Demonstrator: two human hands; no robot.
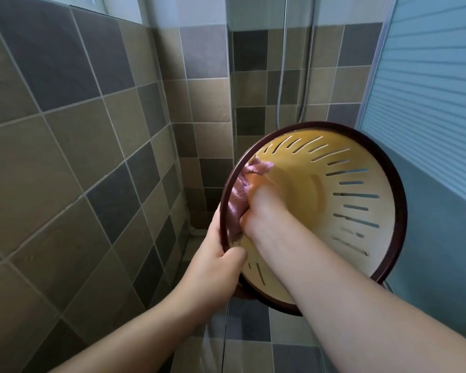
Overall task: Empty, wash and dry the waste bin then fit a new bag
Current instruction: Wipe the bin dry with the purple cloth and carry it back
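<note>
— Where is the waste bin (pixel 361 168)?

— Raised off the floor at about four o'clock in your view, its mouth tipped toward you. It is yellow inside with slotted walls and a dark brown rim, set against a tiled shower corner.

— What is your left hand (pixel 218 254) doing?

— It grips the rim at the bin's eight o'clock edge, thumb curled over the inside of the lip and fingers wrapped behind it.

— And your right hand (pixel 256 208)?

— Your forearm runs in from five o'clock, and the hand is inside the bin, fingers closed on a pink cloth (pixel 242 189). The cloth is pressed against the inner wall at the bin's nine to ten o'clock side, just below the rim. Blur hides the fingertips.

— Anything else in shot?

— A shower hose (pixel 281 63) hangs down the tiled wall at twelve o'clock, and a ribbed pale-blue panel (pixel 428 76) fills the frame at two o'clock.
</note>
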